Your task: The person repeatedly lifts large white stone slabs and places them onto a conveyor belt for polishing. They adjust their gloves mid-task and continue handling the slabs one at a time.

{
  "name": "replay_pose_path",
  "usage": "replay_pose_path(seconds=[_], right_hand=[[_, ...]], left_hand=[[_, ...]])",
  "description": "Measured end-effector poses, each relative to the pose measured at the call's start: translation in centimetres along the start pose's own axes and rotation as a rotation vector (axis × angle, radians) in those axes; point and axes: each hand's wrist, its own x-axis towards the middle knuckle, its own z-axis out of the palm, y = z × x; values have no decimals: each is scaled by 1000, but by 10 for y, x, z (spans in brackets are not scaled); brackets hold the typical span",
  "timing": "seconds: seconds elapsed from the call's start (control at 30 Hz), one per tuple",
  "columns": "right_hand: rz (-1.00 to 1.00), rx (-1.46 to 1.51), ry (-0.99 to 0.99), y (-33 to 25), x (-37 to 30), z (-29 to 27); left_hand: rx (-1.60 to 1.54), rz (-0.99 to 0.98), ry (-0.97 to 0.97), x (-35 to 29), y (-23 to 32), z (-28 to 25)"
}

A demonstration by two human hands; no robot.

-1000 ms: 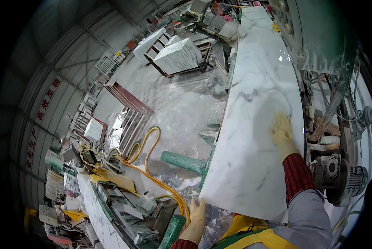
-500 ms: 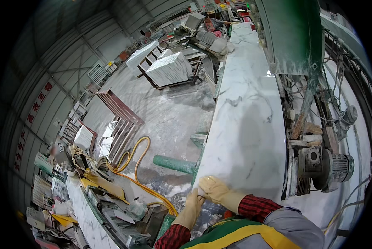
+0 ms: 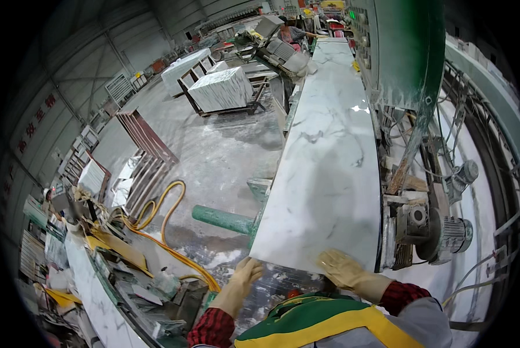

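A long white marble slab with grey veins stretches away from me beside the green machine. At its near left corner, my left hand in a pale yellow rubber glove is closed, its fingers curled against the corner. My right hand, gloved alike, rests with stretched fingers on the slab's near edge, right of the middle. Its palm side is hidden. Both wrists show red-and-black checked cuffs. A green and yellow apron covers my front, close to the slab's near edge.
A green machine housing overhangs the slab's far right side; a motor sits lower right. Left are a green cylinder, a yellow hose, a slanted metal rack and a stone stack. A person stands at the far end.
My right hand has slid right along the slab's near edge, away from the left corner. My left hand stays at that corner. The whole view has shifted slightly.
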Motion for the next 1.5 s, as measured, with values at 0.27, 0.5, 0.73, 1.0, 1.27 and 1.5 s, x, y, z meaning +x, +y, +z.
replay_pose_path(seconds=[0.27, 0.5, 0.73, 1.0, 1.27, 1.5], right_hand=[[189, 13, -130, 7, -42, -74], [66, 93, -164, 15, 56, 25], [20, 291, -72, -48, 245, 34], [-93, 130, 7, -46, 233, 70], [220, 120, -195, -31, 155, 51], [528, -61, 43, -3, 7, 51]], left_hand=[[-16, -131, 526, -102, -40, -73], [-293, -239, 919, -213, -131, -89], [-574, -243, 1176, -315, -225, -32], [-606, 16, 1110, -393, -313, -10], [-581, 69, 1038, -436, -341, -40], [-693, 125, 1115, -524, -451, -87]])
